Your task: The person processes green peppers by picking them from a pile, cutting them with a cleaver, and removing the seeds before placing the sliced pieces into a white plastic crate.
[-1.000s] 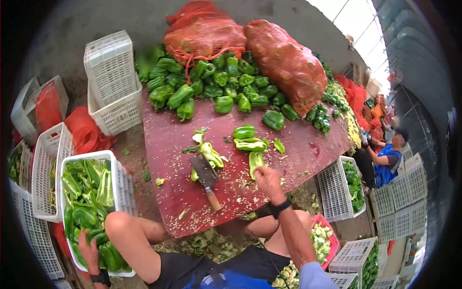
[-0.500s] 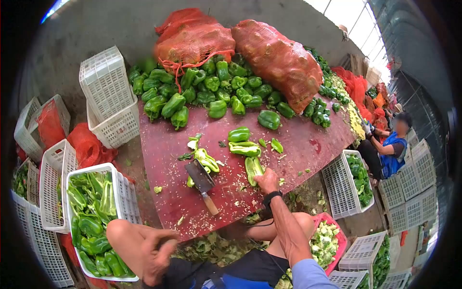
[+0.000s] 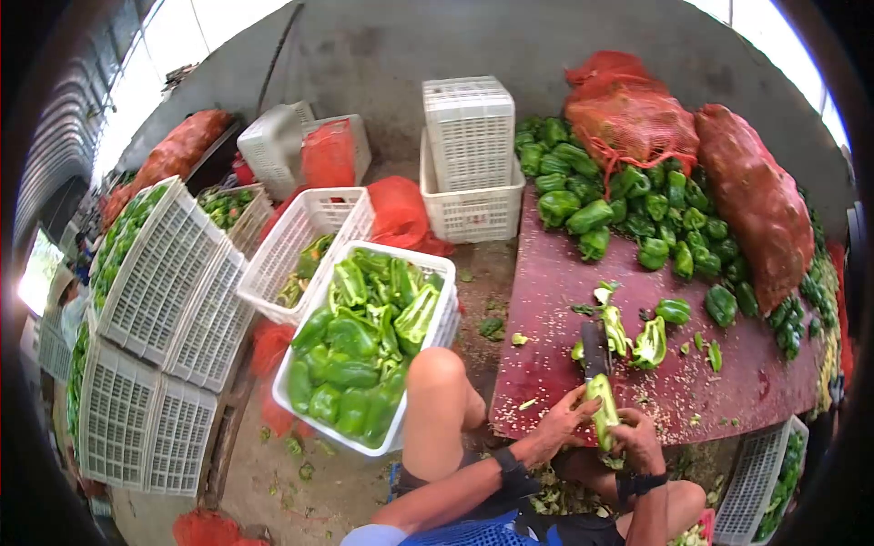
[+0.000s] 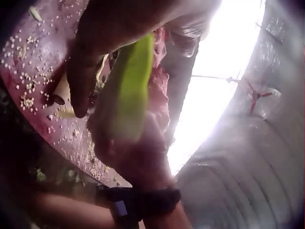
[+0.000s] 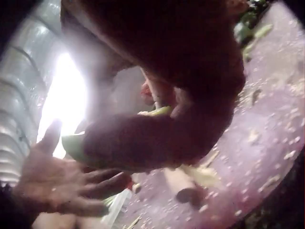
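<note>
At the table's near edge in the head view, my right hand (image 3: 640, 442) grips a cut green pepper piece (image 3: 603, 409), its pale inside facing up. My left hand (image 3: 555, 428) is at the piece's left side; the right wrist view shows this left hand (image 5: 62, 183) with fingers spread. There my right hand (image 5: 190, 90) curls round the pepper piece (image 5: 74, 147). Behind the piece lies a cleaver (image 3: 594, 350), its wooden handle (image 5: 180, 187) partly hidden in the head view. Beside the blade are cut peppers (image 3: 650, 344). In the left wrist view the piece (image 4: 136, 81) is blurred.
The red table (image 3: 546, 300) is scattered with seeds. Whole green peppers (image 3: 592, 217) and red net sacks (image 3: 756, 200) lie at its back. A white crate (image 3: 289, 382) of peppers stands left of the knee, with stacked crates (image 3: 469, 214) and more crates (image 3: 159, 282) around.
The head view has turned left. My left hand has gone from the pepper crate, past the knee, to the table edge. My right hand has lifted the pepper piece and brought it nearer.
</note>
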{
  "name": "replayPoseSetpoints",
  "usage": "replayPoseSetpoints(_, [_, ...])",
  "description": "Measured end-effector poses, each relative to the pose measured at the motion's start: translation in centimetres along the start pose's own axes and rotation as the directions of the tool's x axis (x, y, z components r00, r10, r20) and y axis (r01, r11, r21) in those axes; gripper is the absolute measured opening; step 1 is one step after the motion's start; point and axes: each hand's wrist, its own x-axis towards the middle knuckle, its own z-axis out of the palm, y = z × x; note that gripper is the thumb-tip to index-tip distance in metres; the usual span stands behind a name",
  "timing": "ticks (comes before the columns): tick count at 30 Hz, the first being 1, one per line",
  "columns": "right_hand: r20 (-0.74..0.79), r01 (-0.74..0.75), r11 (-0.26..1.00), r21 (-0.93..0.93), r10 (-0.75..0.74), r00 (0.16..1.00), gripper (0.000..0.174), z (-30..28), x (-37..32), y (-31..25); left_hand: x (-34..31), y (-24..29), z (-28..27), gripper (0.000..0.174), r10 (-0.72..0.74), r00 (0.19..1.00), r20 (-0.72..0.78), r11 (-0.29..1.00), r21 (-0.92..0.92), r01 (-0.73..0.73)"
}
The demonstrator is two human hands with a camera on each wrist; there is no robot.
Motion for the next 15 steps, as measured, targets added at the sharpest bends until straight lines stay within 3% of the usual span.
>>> replayPoseSetpoints(1, [0.113, 0.031, 0.999, -0.033, -0.027, 0.993, 0.051, 1.9, -0.7, -1.3, 0.6, -0.6, -1.1, 0.082, -0.023, 0.999, 0.04, 0.996, -0.083, 0.027])
replayPoseSetpoints(2, [0.181, 0.086, 0.993, -0.077, -0.071, 0.981, 0.05, 3.2, -0.7, -1.5, 1.2, -1.5, -1.6, 0.075, 0.077, 0.997, 0.029, 0.987, -0.145, -0.072])
replayPoseSetpoints(5, [0.198, 0.18, 0.973, -0.142, -0.15, 0.969, 0.049, 5.7, -0.4, -1.1, 0.1, -1.6, -2.4, 0.062, 0.119, 0.993, -0.001, 0.981, -0.154, -0.118])
replayPoseSetpoints(7, [0.093, 0.5, 0.828, -0.254, -0.494, 0.865, 0.047, 7.9, 0.8, 1.1, 0.2, -2.6, -2.9, 0.049, 0.176, 0.959, -0.224, 0.966, -0.149, -0.212])
replayPoseSetpoints(8, [0.104, 0.502, 0.827, -0.253, -0.493, 0.864, 0.047, 8.2, 0.5, 0.9, 0.0, -2.7, -3.1, 0.049, 0.179, 0.956, -0.234, 0.964, -0.152, -0.218])
replayPoseSetpoints(10, [0.109, 0.418, 0.752, -0.509, -0.426, 0.898, 0.045, 9.6, -1.4, -2.3, -1.3, -1.8, -2.3, 0.042, 0.386, 0.867, -0.317, 0.91, 0.287, -0.3])
replayPoseSetpoints(11, [0.091, 0.402, 0.843, -0.357, -0.397, 0.913, 0.039, 9.5, -0.9, -1.0, -1.8, -1.6, -2.0, 0.042, 0.411, 0.864, -0.29, 0.895, 0.308, -0.322])
replayPoseSetpoints(12, [0.094, 0.399, 0.844, -0.359, -0.392, 0.915, 0.039, 9.2, -0.4, -0.2, -2.6, -1.2, -1.3, 0.042, 0.408, 0.864, -0.294, 0.897, 0.305, -0.32])
replayPoseSetpoints(14, [0.132, 0.333, 0.929, -0.162, -0.314, 0.94, 0.034, 8.7, 0.1, 0.6, -3.9, -0.3, -0.1, 0.042, 0.483, 0.845, -0.229, 0.831, 0.424, -0.36])
replayPoseSetpoints(15, [0.113, 0.389, 0.919, -0.068, -0.38, 0.918, 0.03, 9.3, -0.1, 0.1, -3.8, -0.5, 0.1, 0.043, 0.552, 0.81, -0.195, 0.791, 0.43, -0.436])
